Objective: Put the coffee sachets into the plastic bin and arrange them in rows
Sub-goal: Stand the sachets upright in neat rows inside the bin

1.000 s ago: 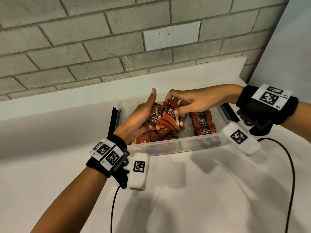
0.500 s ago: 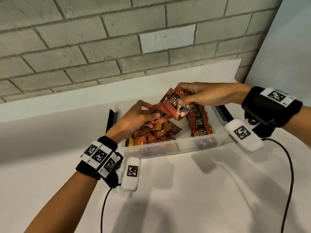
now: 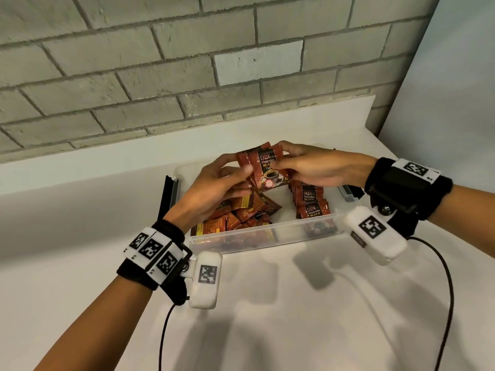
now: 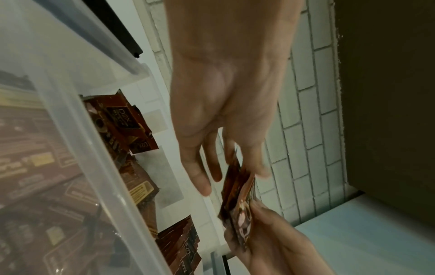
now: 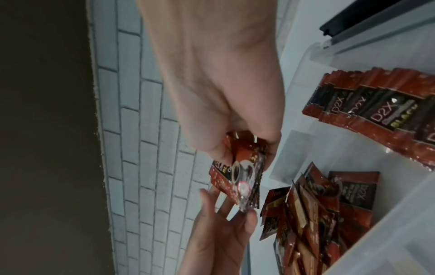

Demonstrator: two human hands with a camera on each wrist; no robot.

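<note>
Coffee sachets [image 3: 263,170], a small fan of them, sit pinched in the right hand [image 3: 318,167], thumb on the printed face and fingers curled behind, held up above the middle of the clear plastic bin [image 3: 265,238]. The left hand [image 3: 211,191] meets the stack from the other side: in the head view its thumb and fingertips close on the left edges of the packets, while the left wrist view shows the fingers fairly straight, more steadying than gripping.

To my eye the step in hand is squaring the bundle before it goes down. I would do it well by keeping the right pinch firm near the top seam and letting the left fingers tap the loose edges flush, so all the labels face one way. The foil looks slippery, so a slack pinch could let the packets slide and fan out.

Just below the right hand stands the finished row [image 3: 310,203], packets upright and overlapping along the bin's right side; the bundle probably belongs next to it, lowered on edge and leaned against that row. Under the left hand lies the loose heap [image 3: 241,214] of jumbled sachets, some face down, yet to be sorted.

The bin rests on a white tabletop [image 3: 294,317] before a grey brick wall [image 3: 187,62].
</note>
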